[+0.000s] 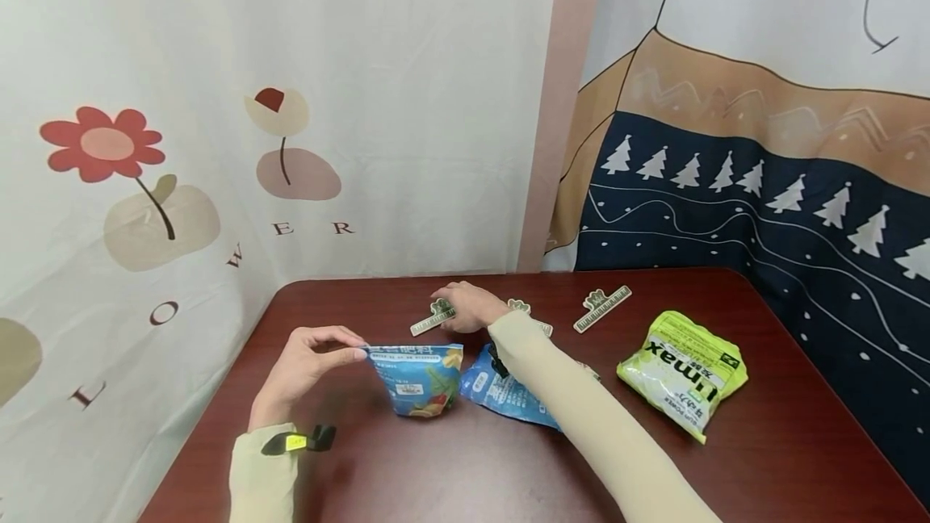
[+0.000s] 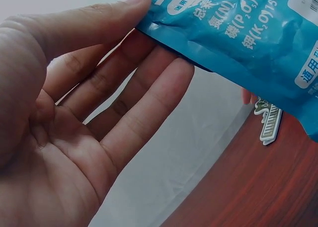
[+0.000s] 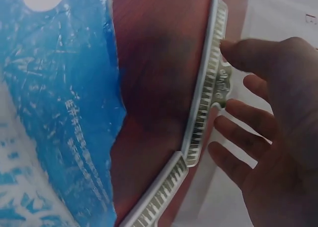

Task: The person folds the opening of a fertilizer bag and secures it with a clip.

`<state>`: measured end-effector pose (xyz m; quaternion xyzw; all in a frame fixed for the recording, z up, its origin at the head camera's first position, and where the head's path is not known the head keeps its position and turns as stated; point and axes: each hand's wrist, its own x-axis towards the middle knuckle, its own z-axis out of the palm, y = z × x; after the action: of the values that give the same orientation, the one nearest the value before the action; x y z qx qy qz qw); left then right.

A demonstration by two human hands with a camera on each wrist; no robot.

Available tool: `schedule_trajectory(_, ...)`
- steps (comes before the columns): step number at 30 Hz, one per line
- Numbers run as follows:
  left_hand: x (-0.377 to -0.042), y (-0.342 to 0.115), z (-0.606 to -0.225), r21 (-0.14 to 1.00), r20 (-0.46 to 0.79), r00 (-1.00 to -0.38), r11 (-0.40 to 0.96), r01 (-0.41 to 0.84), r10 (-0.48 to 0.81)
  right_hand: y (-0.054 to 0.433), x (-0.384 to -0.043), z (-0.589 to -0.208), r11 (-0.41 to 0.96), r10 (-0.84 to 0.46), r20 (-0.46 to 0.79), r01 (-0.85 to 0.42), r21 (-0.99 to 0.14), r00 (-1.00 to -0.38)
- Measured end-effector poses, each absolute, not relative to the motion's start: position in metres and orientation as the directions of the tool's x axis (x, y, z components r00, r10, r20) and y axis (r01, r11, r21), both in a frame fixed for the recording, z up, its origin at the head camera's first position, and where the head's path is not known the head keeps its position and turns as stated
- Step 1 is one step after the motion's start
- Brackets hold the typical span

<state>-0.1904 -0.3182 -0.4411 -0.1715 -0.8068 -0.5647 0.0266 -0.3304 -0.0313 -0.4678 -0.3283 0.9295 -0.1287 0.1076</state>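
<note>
Just left of the tabletop's (image 1: pixel 436 474) middle, the pouch (image 1: pixel 416 386) stands roughly upright, its long top edge uppermost. The left hand (image 1: pixel 308 366) pinches one top corner of it, thumb on the printed face and index finger behind, with the other fingers loosely extended. Near the far edge, the right hand (image 1: pixel 472 307) is at the left clip (image 1: pixel 432 320). Its thumb and fingers are spread about the clip's handle, not pressed together; whether the thumb touches cannot be told.

Along that same edge lie the middle clip (image 1: pixel 543 328), partly behind the right sleeve (image 1: pixel 574 402), and the right clip (image 1: pixel 602 310). The blue bag (image 1: pixel 504 395) lies just right of the pouch, partly hidden by the sleeve, and the green bag (image 1: pixel 683 370) lies toward the right edge.

Judging by this layout, the work looks early: the corner is held and the reach seems all but made, while taking up the left clip appears not yet done. No clip shows on the pouch or the green bag; the blue bag's covered part cannot be judged.
</note>
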Motion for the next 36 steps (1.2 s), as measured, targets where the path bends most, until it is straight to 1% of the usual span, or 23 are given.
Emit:
schedule_trajectory(12,-0.190,-0.317,-0.438,0.884,0.237,-0.939,0.347,0.315,0.249,-0.035,-0.337,-0.480,0.768,-0.615,-0.059,-0.582,-0.267,-0.786)
schedule_trajectory(21,-0.188,-0.316,-0.438,0.901,0.249,-0.935,0.293,0.320,0.254,-0.041,-0.337,-0.483,0.778,-0.598,-0.025,-0.573,-0.258,-0.801)
schedule_trajectory(27,-0.188,-0.317,-0.439,0.905,0.244,-0.938,0.290,0.312,0.247,-0.042,-0.337,-0.483,0.760,-0.599,0.029,-0.579,-0.294,-0.800)
schedule_trajectory(31,-0.188,-0.317,-0.439,0.907,0.239,-0.940,0.290,0.305,0.243,-0.041,-0.337,-0.482,0.754,-0.591,0.041,-0.569,-0.328,-0.806)
schedule_trajectory(36,-0.188,-0.318,-0.440,0.895,0.257,-0.930,0.299,0.332,0.262,-0.039,-0.337,-0.479,0.736,-0.595,0.066,-0.576,-0.357,-0.801)
